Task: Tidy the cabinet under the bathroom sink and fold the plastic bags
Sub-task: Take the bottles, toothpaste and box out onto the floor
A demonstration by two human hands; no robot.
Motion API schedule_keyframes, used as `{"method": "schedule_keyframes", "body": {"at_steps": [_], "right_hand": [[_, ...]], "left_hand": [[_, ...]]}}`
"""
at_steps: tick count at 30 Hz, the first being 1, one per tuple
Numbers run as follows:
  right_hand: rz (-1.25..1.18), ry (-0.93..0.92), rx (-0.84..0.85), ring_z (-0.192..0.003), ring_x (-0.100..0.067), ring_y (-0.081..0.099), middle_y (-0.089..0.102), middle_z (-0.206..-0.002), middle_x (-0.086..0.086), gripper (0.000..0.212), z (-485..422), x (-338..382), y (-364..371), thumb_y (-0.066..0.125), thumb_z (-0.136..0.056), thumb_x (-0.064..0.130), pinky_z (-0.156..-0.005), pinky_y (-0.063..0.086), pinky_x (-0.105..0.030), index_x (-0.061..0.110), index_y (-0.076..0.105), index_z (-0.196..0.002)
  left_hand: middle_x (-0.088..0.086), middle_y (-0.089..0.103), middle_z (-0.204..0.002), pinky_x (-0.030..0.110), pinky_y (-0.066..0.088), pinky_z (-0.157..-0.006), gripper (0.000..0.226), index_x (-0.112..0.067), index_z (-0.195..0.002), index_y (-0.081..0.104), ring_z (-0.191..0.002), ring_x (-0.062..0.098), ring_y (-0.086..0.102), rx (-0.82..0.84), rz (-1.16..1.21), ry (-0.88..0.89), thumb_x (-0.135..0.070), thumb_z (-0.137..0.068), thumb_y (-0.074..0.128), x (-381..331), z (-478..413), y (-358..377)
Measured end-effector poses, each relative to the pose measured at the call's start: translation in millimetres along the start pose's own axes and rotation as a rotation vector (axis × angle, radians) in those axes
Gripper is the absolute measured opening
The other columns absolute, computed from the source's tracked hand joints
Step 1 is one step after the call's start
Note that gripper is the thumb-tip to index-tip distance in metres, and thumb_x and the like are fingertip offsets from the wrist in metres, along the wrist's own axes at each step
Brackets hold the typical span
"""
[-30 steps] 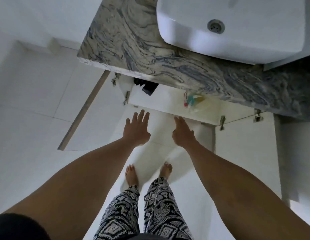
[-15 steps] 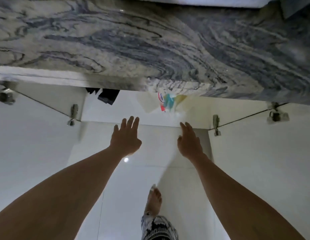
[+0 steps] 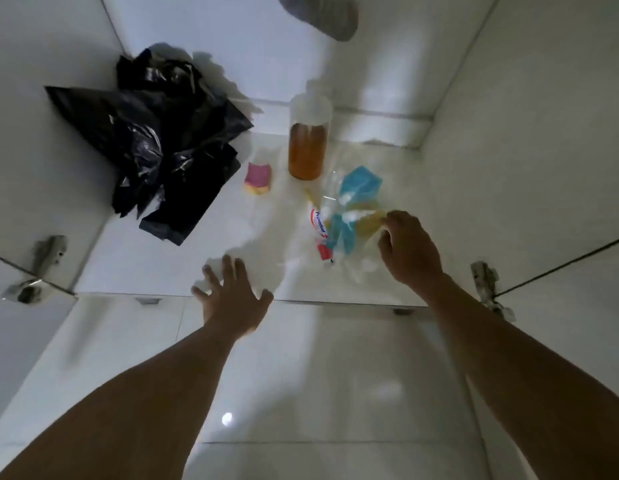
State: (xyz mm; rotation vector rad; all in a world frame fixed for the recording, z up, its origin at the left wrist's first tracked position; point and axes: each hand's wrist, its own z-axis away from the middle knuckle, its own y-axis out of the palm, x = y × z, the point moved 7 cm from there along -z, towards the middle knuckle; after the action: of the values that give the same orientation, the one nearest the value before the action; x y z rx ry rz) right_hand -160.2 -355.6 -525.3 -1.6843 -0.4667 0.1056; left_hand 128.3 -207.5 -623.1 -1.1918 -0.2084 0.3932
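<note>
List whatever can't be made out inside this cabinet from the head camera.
- Grey pipe: cut off by the top edge.
- Bottle: its top is washed out by glare; the amber contents are unidentifiable.
- Clear bag: the toothpaste tube reads, but the blue and yellow items are blurred.
- Right hand: its fingertips reach the bag; whether they grip is unclear.
- Black bags: crumpled together, so their number is unclear.
- Left hand: motion-blurred, fingers spread.

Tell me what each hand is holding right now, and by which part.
Left hand: nothing, fingers spread open. Right hand: fingers touch the right edge of the clear plastic bag; a closed grip cannot be told.
</note>
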Motion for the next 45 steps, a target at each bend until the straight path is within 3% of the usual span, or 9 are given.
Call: {"method": "schedule_keyframes", "body": {"at_steps": [5, 11, 20, 23, 26, 30, 33, 39, 45], "right_hand": [[0.005, -0.003, -0.086, -0.112, -0.03, 0.051, 0.056, -0.123, -0.009, 0.028, 0, 1, 13, 0.048, -0.093, 0.019, -0.082, 0.052, -0.048, 0.011, 0.063, -0.115], [0.005, 0.047, 0.053, -0.116, -0.031, 0.053, 0.053, -0.126, -0.011, 0.035, 11, 18, 19, 0.043, -0.098, 0.025, -0.098, 0.045, -0.044, 0.018, 0.056, -0.13], [0.082, -0.004, 0.241, -0.1, -0.025, 0.062, 0.063, -0.118, -0.015, 0.03, 50, 77, -15, 0.04, -0.102, 0.009, -0.08, 0.044, -0.026, 0.001, 0.064, -0.118], [0.083, 0.002, 0.254, -0.115, -0.027, 0.057, 0.056, -0.131, -0.014, 0.034, 58, 80, -30, 0.04, -0.1, 0.004, -0.095, 0.043, -0.027, -0.001, 0.058, -0.128], [0.112, 0.0, 0.195, -0.125, -0.025, 0.051, 0.046, -0.142, -0.012, 0.044, 62, 74, -47, 0.04, -0.096, 0.003, -0.096, 0.039, -0.024, 0.007, 0.049, -0.139], [0.13, 0.002, 0.185, -0.138, -0.026, 0.038, 0.036, -0.151, -0.011, 0.049, 71, 66, -62, 0.039, -0.097, 0.006, -0.11, 0.032, -0.032, 0.013, 0.041, -0.145], [0.096, 0.011, 0.148, -0.141, -0.024, 0.033, 0.032, -0.153, -0.01, 0.048, 73, 56, -69, 0.043, -0.097, 0.011, -0.112, 0.027, -0.031, 0.016, 0.04, -0.145], [0.023, 0.034, 0.083, -0.132, -0.025, 0.044, 0.037, -0.147, -0.007, 0.049, 85, 40, -49, 0.044, -0.096, 0.009, -0.107, 0.038, -0.037, 0.019, 0.041, -0.144], [0.078, 0.018, 0.098, -0.12, -0.025, 0.051, 0.04, -0.141, -0.005, 0.06, 75, 20, -22, 0.046, -0.09, 0.0, -0.096, 0.049, -0.043, 0.021, 0.037, -0.146]], "left_hand": [[0.015, 0.013, -0.161, 0.069, 0.026, -0.106, 0.086, -0.009, -0.152, 0.017, -0.143, 0.053, 0.014, -0.188, -0.054, 0.011, -0.069, -0.09, 0.026, 2, -2, 7], [0.011, 0.031, -0.156, 0.058, 0.032, -0.107, 0.078, -0.01, -0.143, 0.036, -0.138, 0.045, 0.029, -0.331, -0.051, 0.13, -0.068, -0.093, 0.022, 22, 14, 9], [0.011, 0.045, -0.142, 0.047, 0.039, -0.105, 0.073, -0.011, -0.139, 0.046, -0.133, 0.041, 0.038, -0.243, -0.019, 0.156, -0.064, -0.095, 0.023, 35, 47, 11], [0.009, 0.053, -0.134, 0.046, 0.041, -0.099, 0.07, -0.015, -0.135, 0.052, -0.124, 0.038, 0.049, -0.245, -0.057, 0.141, -0.064, -0.095, 0.022, 35, 58, 10], [0.007, 0.058, -0.127, 0.046, 0.043, -0.099, 0.067, -0.016, -0.131, 0.054, -0.115, 0.032, 0.056, -0.279, -0.061, 0.167, -0.063, -0.095, 0.022, 18, 69, -3], [0.01, 0.056, -0.131, 0.052, 0.04, -0.103, 0.062, -0.015, -0.132, 0.052, -0.119, 0.033, 0.054, -0.341, -0.073, 0.235, -0.058, -0.096, 0.025, -20, 86, -31], [0.01, 0.055, -0.132, 0.052, 0.041, -0.103, 0.06, -0.015, -0.132, 0.052, -0.12, 0.032, 0.053, -0.393, -0.074, 0.284, -0.057, -0.096, 0.028, -47, 96, -53], [0.009, 0.057, -0.13, 0.046, 0.045, -0.095, 0.061, -0.015, -0.133, 0.051, -0.116, 0.031, 0.057, -0.489, -0.1, 0.364, -0.06, -0.096, 0.034, -90, 96, -70], [0.006, 0.057, -0.128, 0.039, 0.048, -0.088, 0.053, -0.016, -0.135, 0.048, -0.112, 0.026, 0.058, -0.511, -0.069, 0.451, -0.049, -0.094, 0.051, -127, 80, -68]]}}
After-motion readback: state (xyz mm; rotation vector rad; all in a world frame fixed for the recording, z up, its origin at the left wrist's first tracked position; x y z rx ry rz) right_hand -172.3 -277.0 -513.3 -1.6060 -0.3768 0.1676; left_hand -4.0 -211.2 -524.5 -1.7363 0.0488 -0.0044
